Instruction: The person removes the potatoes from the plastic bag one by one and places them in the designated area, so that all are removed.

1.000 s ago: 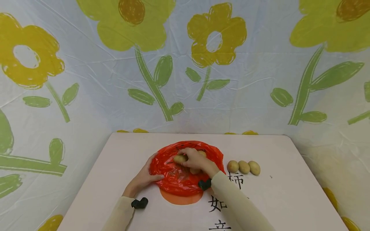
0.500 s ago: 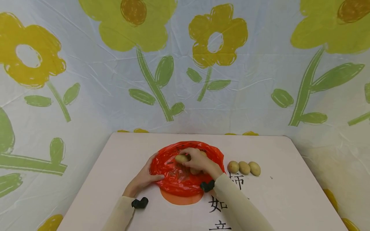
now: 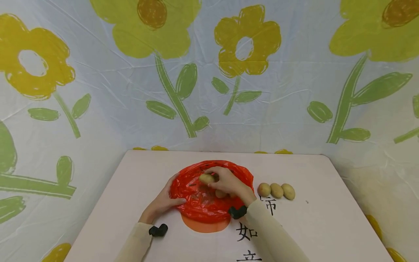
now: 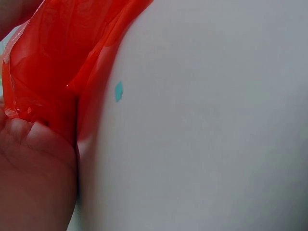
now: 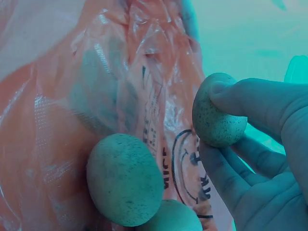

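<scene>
The right hand [image 3: 227, 180] pinches a potato [image 3: 207, 178] between thumb and fingers over the red plastic bag [image 3: 196, 209]. In the right wrist view the thumb presses on the speckled skin of this potato [image 5: 219, 110], with the fingers beneath it. Two more potatoes [image 5: 125, 180] lie on the bag's plastic below. The left hand [image 3: 165, 198] holds the bag's left side, its thumb over the rim and its fingertips hidden behind the plastic. The left wrist view catches the palm [image 4: 36, 173] against the red plastic.
Three potatoes [image 3: 276, 190] sit in a row on the pale table [image 3: 320, 225], right of the bag. An orange printed shape [image 3: 206, 227] and black characters [image 3: 247, 231] mark the tabletop. A flowered cloth [image 3: 278, 120] hangs behind and at the sides.
The right hand has shifted slightly right and up, carrying the potato with it. The left hand keeps its place on the bag, and the row of potatoes stays put.
</scene>
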The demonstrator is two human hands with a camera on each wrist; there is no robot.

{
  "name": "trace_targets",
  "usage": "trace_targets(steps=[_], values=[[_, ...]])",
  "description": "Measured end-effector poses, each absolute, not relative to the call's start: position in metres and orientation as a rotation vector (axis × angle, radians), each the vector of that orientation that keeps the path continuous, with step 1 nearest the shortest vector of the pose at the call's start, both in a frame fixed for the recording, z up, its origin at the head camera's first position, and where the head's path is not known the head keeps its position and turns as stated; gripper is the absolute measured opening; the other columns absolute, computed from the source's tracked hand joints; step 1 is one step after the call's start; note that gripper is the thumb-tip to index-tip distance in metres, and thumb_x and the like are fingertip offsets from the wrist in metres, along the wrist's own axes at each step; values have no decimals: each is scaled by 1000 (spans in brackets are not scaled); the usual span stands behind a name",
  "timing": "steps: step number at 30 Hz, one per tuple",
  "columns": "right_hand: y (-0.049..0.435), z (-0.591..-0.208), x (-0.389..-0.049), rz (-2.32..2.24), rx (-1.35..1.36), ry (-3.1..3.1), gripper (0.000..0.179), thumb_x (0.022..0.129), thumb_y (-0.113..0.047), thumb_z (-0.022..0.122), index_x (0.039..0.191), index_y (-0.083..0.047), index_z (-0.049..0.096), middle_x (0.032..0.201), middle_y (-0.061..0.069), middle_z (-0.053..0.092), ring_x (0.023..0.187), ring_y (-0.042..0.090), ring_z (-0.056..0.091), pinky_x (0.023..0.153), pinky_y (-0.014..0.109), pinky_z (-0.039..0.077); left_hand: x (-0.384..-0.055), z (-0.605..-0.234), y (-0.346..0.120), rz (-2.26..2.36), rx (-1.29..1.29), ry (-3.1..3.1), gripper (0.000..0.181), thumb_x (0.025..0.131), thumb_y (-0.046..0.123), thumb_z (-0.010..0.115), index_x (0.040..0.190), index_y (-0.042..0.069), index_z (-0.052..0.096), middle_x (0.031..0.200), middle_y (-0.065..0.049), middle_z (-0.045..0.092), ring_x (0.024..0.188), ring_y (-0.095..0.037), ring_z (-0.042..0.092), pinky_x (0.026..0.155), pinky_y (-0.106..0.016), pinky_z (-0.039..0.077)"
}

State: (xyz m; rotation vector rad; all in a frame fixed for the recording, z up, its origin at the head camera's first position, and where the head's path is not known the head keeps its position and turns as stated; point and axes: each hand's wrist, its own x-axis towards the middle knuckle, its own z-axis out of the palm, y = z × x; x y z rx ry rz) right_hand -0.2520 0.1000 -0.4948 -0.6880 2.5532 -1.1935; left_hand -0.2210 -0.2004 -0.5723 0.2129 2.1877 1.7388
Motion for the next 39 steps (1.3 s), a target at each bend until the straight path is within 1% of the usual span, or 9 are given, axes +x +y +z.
trace_targets(steps=[4, 9, 16, 20, 25, 28, 32, 35, 39], values=[[103, -492, -249, -1209, -670, 2558, 48, 92, -20, 79, 138, -17, 64, 129, -1, 66, 109, 20, 59, 97, 42, 58, -220, -571, -199, 1748, 206, 2179, 109, 80, 21, 88, 162, 38, 18, 169, -1, 25, 152, -33, 33, 114, -46, 47], [113, -490, -242, -1244, -624, 2551, 46, 91, -19, 80, 135, -20, 66, 127, -1, 67, 108, 21, 61, 94, 41, 59, -219, -573, -197, 1759, 186, 2164, 109, 80, 21, 89, 162, 39, 19, 168, 1, 27, 151, -32, 35, 111, -44, 50], [132, -491, -230, -1342, -620, 2530, 40, 89, -17, 82, 127, -16, 68, 121, 1, 69, 107, 22, 67, 90, 41, 62, -220, -575, -197, 1750, 172, 2183, 110, 78, 23, 90, 161, 41, 19, 168, 0, 27, 150, -32, 36, 110, -45, 51], [137, -491, -225, -1365, -600, 2518, 41, 89, -17, 82, 127, -15, 68, 121, 3, 70, 110, 23, 68, 92, 41, 61, -220, -576, -200, 1752, 163, 2196, 110, 79, 24, 90, 161, 42, 19, 169, 0, 26, 150, -33, 36, 108, -44, 52], [145, -490, -221, -1409, -569, 2504, 41, 89, -18, 81, 128, -18, 68, 123, 2, 70, 112, 23, 68, 93, 42, 60, -219, -577, -201, 1757, 159, 2202, 109, 79, 23, 89, 161, 42, 20, 168, 0, 27, 150, -33, 37, 107, -44, 54], [150, -491, -217, -1463, -563, 2513, 43, 89, -18, 82, 129, -16, 68, 126, 4, 69, 111, 25, 68, 93, 42, 61, -219, -576, -199, 1755, 162, 2205, 110, 79, 22, 89, 161, 41, 19, 169, -1, 26, 149, -34, 38, 107, -44, 54], [158, -495, -210, -1511, -547, 2530, 47, 89, -18, 82, 133, -11, 66, 129, 7, 68, 109, 26, 68, 92, 39, 61, -219, -574, -198, 1755, 166, 2200, 110, 79, 22, 89, 162, 41, 19, 169, 0, 26, 149, -33, 38, 108, -44, 52], [162, -499, -203, -1509, -501, 2561, 49, 88, -20, 82, 134, -13, 66, 127, 4, 69, 109, 24, 68, 91, 37, 61, -218, -573, -199, 1762, 160, 2188, 109, 79, 21, 89, 161, 41, 20, 169, 0, 26, 150, -33, 37, 108, -44, 53], [169, -496, -196, -1505, -424, 2602, 47, 87, -22, 84, 131, -17, 68, 123, 3, 71, 107, 21, 69, 93, 42, 61, -220, -573, -200, 1771, 173, 2175, 110, 80, 21, 89, 162, 38, 18, 169, -2, 25, 150, -34, 36, 108, -43, 53]])
